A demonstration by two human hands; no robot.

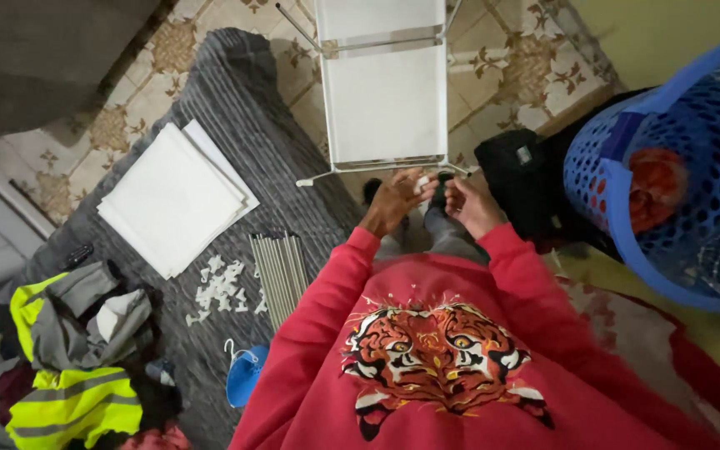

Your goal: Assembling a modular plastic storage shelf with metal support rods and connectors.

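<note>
My left hand (393, 200) and right hand (470, 202) meet just below the near edge of the white panel frame (385, 100), which lies on the patterned tile floor (535, 58) and partly on the grey ribbed rug (243, 100). The fingers (414, 185) of my left hand are pinched closed on a small white plastic connector (421, 182); my right fingers are curled close beside it, and I cannot tell whether they grip anything.

At my right stands a blue perforated laundry basket (627, 225), tilted toward me, with something orange-red (658, 187) showing inside through the holes. A black bag (514, 179) sits against it.

On the rug to my left lies a stack of white square panels (172, 196), squared up, and near it a loose scatter of white connectors (220, 287) just beside a bundle of thin metal rods (279, 267). A blue face mask (245, 373) lies near my left sleeve. Further left sits a heap of clothing with a yellow high-visibility vest (64, 400).
</note>
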